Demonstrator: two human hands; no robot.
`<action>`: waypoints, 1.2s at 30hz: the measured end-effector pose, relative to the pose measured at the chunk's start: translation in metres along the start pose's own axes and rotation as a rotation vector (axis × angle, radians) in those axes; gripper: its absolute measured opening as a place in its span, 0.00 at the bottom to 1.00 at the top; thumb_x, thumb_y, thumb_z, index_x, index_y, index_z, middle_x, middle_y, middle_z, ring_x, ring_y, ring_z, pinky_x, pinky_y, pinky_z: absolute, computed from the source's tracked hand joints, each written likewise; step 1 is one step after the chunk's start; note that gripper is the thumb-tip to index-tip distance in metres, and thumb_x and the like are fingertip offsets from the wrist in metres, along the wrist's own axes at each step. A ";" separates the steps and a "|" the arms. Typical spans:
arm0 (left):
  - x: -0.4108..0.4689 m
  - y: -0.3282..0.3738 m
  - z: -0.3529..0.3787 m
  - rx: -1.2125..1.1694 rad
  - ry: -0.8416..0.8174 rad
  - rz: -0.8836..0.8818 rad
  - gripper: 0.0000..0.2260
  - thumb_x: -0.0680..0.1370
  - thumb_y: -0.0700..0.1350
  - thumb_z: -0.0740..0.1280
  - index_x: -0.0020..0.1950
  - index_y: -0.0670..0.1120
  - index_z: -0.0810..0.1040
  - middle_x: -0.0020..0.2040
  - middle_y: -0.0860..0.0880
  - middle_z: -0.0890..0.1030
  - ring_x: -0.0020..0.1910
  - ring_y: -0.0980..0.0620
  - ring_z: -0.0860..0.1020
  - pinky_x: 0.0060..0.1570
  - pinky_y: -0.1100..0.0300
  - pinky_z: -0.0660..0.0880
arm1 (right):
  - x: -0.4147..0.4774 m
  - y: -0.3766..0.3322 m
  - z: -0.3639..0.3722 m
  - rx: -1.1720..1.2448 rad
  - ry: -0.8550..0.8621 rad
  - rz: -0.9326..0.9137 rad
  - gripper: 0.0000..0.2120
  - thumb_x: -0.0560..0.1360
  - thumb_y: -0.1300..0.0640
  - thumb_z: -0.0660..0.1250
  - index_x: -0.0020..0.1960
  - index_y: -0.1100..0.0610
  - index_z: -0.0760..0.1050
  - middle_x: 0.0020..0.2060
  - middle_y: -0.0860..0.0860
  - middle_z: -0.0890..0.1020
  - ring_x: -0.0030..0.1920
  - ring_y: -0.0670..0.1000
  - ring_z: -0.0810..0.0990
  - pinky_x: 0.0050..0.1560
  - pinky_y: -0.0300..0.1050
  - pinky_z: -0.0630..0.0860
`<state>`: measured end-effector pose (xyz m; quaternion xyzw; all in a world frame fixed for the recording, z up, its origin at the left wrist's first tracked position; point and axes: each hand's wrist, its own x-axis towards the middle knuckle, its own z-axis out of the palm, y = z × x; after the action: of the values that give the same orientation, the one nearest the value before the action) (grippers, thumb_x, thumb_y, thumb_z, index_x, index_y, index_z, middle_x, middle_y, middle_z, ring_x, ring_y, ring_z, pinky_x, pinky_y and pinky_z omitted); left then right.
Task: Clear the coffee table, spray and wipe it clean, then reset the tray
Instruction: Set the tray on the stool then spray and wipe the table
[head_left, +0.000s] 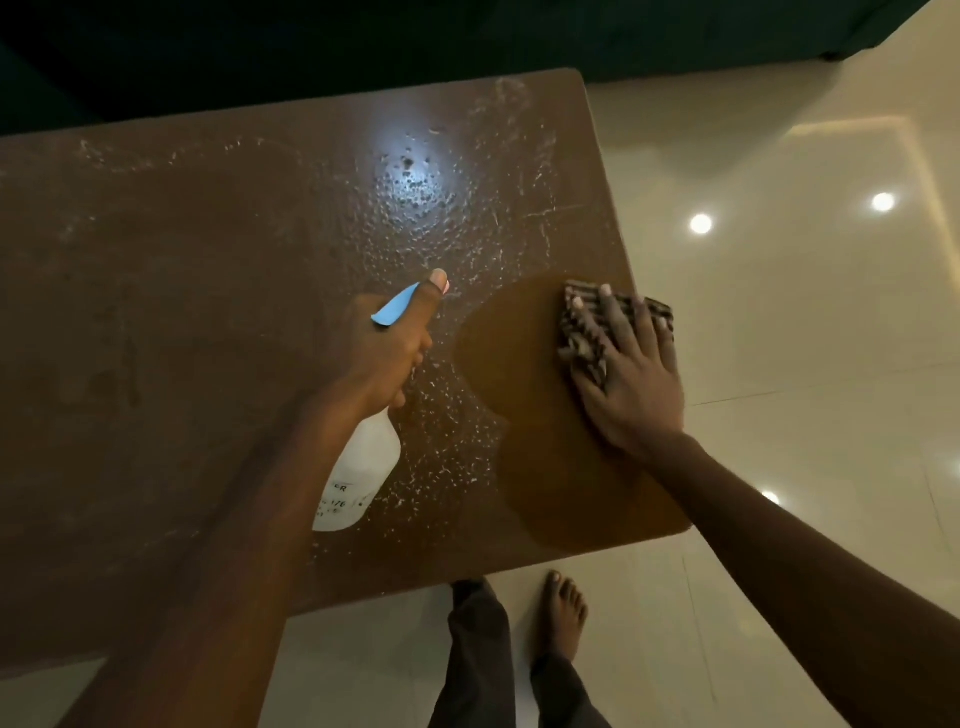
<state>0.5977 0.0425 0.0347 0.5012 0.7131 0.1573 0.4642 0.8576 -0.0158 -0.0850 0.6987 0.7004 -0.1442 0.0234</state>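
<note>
The brown coffee table (182, 312) fills most of the view and carries nothing but cleaning gear. No tray is in sight. Spray droplets (415, 182) cover its centre and far right, and a darker wiped patch (519, 338) sits near the right edge. The left half looks dull and, in my judgement, has not been treated.

A glossy tile floor (779, 338) lies beyond the table's right and near edges, with a bare foot (563, 608) close to the near edge.

The white spray bottle (363, 467) is held over the table's middle. The left hand (384, 348) grips its neck, with a finger along the blue trigger (395, 312).

The striped cloth (582, 332) lies flat on the table by the right edge. The right hand (634, 384) presses it down with fingers spread and straight.

Risks:
- A stroke carried outward could push liquid over the right edge onto the tile, leaving a slip hazard for bare feet.
- Droplets left standing may dry into streaks.
- The bottle could discharge onto the wiped patch if the trigger is squeezed by accident.
</note>
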 end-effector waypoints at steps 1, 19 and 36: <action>0.003 -0.001 -0.001 -0.004 -0.003 0.003 0.26 0.77 0.65 0.57 0.42 0.42 0.79 0.35 0.46 0.79 0.30 0.53 0.76 0.20 0.67 0.72 | 0.018 -0.008 -0.003 0.042 0.027 0.105 0.31 0.80 0.32 0.41 0.78 0.38 0.36 0.80 0.46 0.41 0.79 0.53 0.37 0.78 0.57 0.40; 0.050 0.026 -0.004 0.169 -0.078 0.128 0.25 0.78 0.65 0.56 0.42 0.46 0.80 0.37 0.46 0.82 0.29 0.53 0.78 0.19 0.67 0.71 | 0.005 -0.029 0.000 0.091 0.028 0.155 0.31 0.80 0.33 0.42 0.80 0.40 0.41 0.80 0.43 0.43 0.79 0.50 0.37 0.78 0.54 0.39; 0.089 0.046 -0.011 -0.017 0.048 -0.018 0.24 0.77 0.66 0.56 0.45 0.46 0.78 0.38 0.49 0.80 0.34 0.52 0.78 0.24 0.62 0.73 | 0.158 -0.081 -0.021 0.080 0.032 0.009 0.32 0.80 0.34 0.46 0.80 0.41 0.43 0.81 0.49 0.44 0.80 0.56 0.39 0.78 0.57 0.39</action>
<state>0.6094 0.1427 0.0272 0.4870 0.7271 0.1712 0.4526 0.7775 0.1436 -0.0882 0.7044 0.6911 -0.1610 -0.0151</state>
